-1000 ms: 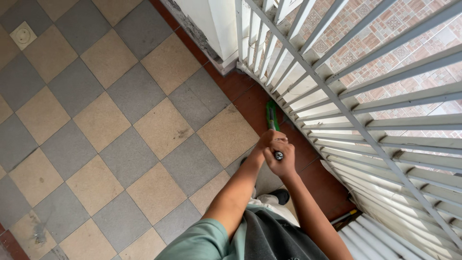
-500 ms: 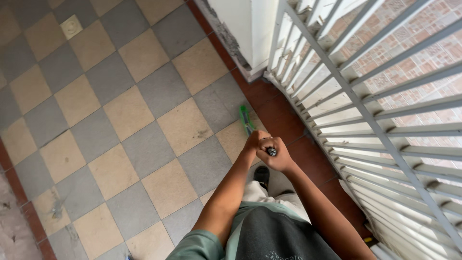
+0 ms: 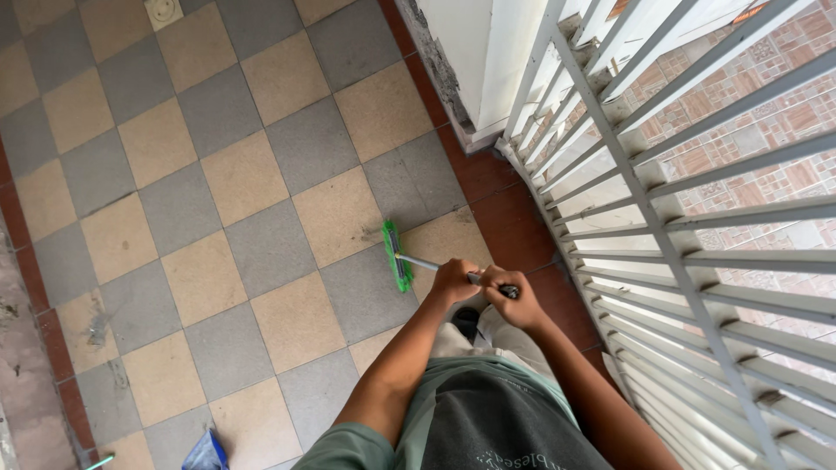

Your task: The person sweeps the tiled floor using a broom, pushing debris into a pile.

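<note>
1. The left hand (image 3: 455, 280) is closed around the grey handle (image 3: 427, 263) of a long-handled broom, fingers wrapped fully about the shaft with no gap showing. It grips lower down, nearer the head.
2. The right hand (image 3: 514, 298) is likewise curled shut on the same handle, just behind the left and near the dark end cap — both hands hold it together, close to the body.
3. The green broom head (image 3: 394, 255) rests on the checkered tile floor (image 3: 244, 174), lying across the seam between a beige tile and a grey one, just in front of the person's feet. The handle slants down from the hands to it.
4. To the right runs a white metal gate (image 3: 697, 218) of slanted bars; along its foot lies a strip of red-brown floor (image 3: 509, 222). A white pillar (image 3: 470, 52) stands at the gate's far end.
5. How far along — hard to judge. The tiles near the broom head carry faint smudges and one small dark mark, and I see no gathered pile of dust anywhere. The left edge of the floor looks grimier, with stained patches near the red border, so that part seems to me not yet swept.
6. At the bottom edge sits a blue object (image 3: 207, 453), only partly in view; what it is I cannot tell.
</note>
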